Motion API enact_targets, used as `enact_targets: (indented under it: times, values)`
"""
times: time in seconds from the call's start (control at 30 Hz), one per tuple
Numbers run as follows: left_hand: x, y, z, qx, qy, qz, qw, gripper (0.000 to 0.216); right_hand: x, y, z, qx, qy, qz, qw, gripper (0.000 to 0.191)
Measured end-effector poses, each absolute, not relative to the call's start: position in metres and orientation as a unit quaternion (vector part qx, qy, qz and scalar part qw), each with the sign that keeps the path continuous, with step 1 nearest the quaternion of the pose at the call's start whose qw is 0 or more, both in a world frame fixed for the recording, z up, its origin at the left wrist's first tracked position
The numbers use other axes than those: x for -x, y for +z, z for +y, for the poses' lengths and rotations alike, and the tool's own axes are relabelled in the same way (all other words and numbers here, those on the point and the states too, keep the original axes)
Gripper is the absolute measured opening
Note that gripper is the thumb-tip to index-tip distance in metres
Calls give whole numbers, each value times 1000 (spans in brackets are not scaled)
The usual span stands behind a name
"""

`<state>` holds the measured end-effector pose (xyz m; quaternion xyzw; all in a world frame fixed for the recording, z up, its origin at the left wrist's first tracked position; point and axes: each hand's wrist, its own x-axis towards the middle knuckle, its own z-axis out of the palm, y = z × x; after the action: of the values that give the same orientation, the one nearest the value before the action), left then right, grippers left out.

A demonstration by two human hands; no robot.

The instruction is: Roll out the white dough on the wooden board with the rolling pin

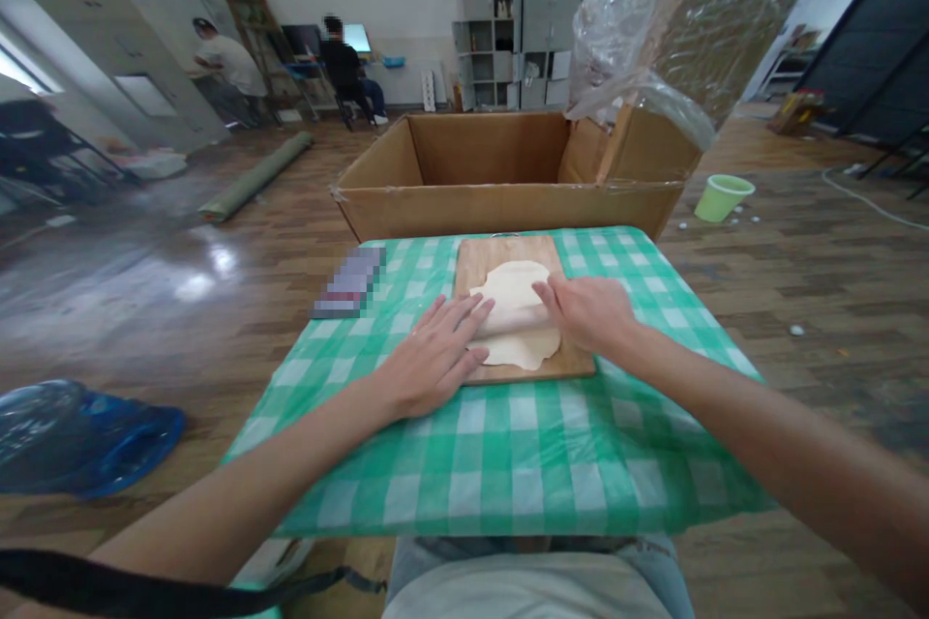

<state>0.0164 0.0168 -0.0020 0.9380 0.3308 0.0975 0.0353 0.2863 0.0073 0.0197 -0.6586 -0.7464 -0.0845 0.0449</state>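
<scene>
A flat sheet of pale dough lies on a wooden board on a table with a green-and-white checked cloth. A pale rolling pin rests across the dough. My left hand lies flat with fingers stretched out, its fingertips on the pin's left end. My right hand lies palm down, fingers extended, over the pin's right end. Neither hand wraps round the pin.
A large open cardboard box stands just behind the table, with plastic-wrapped material leaning at its right. A blurred dark object lies on the cloth at left. A green bucket and blue bag sit on the floor. Two people work far back.
</scene>
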Motion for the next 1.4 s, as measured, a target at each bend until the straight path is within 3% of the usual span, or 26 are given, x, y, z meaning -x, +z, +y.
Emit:
enact_targets:
  times: [0.2,0.4,0.73,1.4]
  values:
    - [-63,12,75,-941,55,332,37,64,-330,14,58,676,-21,-737,3,77]
    - [-91,6,101,-928,26,370,22,64,-339,2,66,629,-38,-776,27,62]
    - [-93,-5,56,-916,71,393,-33,72,-348,-18,44,542,-53,-830,117,63]
    - [-82,-16,-28,-933,148,319,-73,79,-352,-26,-53,523,-89,-841,107,70]
